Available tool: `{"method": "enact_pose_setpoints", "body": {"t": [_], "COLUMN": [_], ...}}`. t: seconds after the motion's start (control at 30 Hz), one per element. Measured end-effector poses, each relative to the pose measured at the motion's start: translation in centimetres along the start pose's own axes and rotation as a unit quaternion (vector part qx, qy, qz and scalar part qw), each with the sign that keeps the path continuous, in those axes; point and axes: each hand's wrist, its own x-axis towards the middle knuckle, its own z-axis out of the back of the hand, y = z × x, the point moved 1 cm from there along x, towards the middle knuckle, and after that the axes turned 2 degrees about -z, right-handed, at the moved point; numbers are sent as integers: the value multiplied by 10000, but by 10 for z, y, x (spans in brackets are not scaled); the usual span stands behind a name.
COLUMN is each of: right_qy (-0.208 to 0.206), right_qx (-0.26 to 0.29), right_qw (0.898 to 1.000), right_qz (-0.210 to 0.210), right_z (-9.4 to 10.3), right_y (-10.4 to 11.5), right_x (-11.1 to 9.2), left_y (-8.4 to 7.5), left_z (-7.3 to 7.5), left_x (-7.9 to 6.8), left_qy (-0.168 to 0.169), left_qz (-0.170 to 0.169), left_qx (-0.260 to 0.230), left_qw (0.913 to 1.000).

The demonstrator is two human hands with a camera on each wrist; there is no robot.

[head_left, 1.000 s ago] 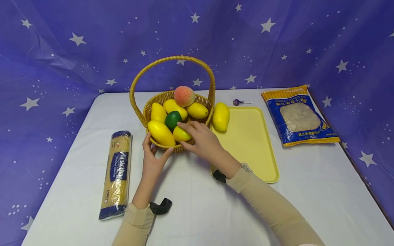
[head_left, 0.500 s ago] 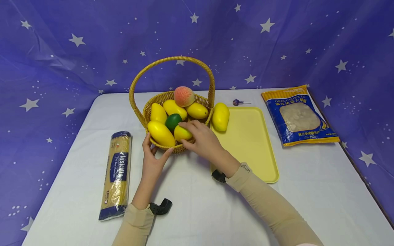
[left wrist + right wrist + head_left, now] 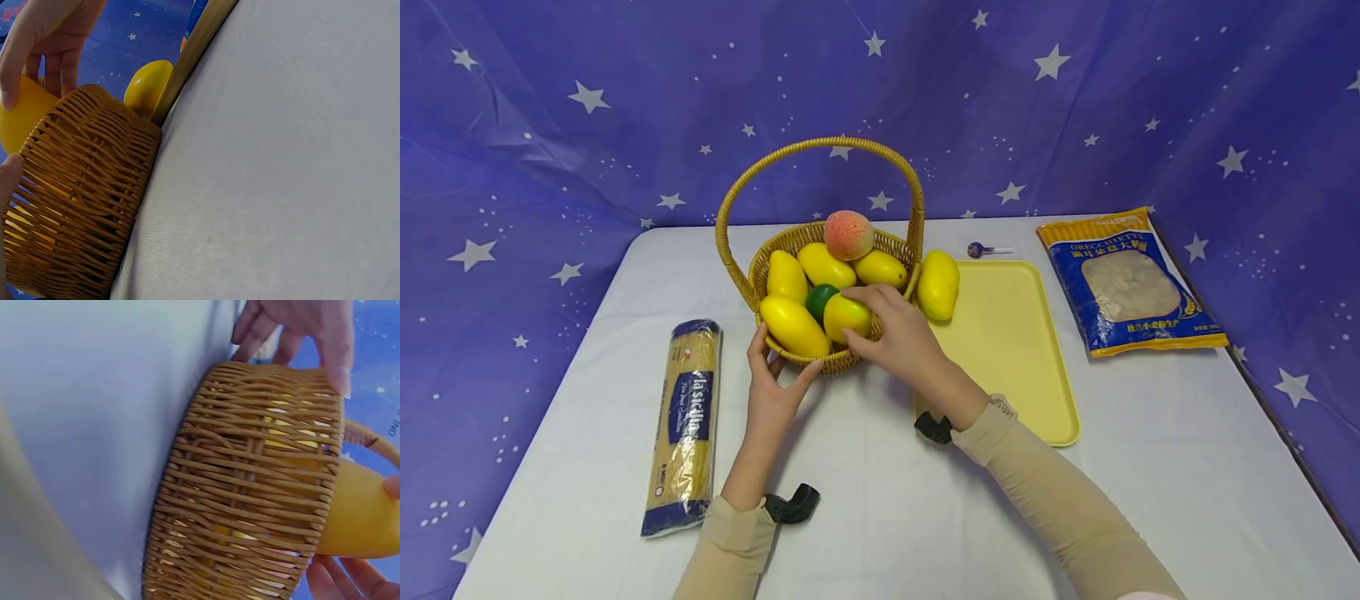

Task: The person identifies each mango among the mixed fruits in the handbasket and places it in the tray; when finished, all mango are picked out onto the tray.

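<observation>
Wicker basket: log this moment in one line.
left hand: grips wicker basket | right hand: grips yellow fruit at near rim | green fruit: in basket

We've got rough, woven wicker on the basket, and look at the shine on that held fruit, smooth as plastic! The peach, though, comes across matt and grainy. Now a smooth, plastic-looking tray, then glossy, crinkled film on our spaghetti packet and pasta bag; matt cloth covers the surface, and we see cloth again in the sleeves.
</observation>
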Motion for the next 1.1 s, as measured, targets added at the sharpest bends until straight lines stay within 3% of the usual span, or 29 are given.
{"method": "enact_pose_setpoints", "body": {"t": [0.37, 0.57, 0.87, 1.1], "right_qy": [-460, -769, -1408, -1693], "right_qx": [761, 1091, 1114, 1037], "right_qw": [9958, 9890, 9789, 9681], "right_qz": [-200, -640, -976, -1531], "right_z": [31, 57, 103, 130], "right_y": [2, -5, -34, -66], "right_x": [1, -1, -8, -15], "left_y": [0, 0, 0, 0], "left_z": [-1, -1, -1, -1], "left_x": [1, 0, -1, 0], "left_qy": [17, 26, -13, -13], "left_qz": [16, 118, 122, 16], "left_qx": [-2, -17, -13, -37], "left_qw": [10000, 9999, 9999, 10000]}}
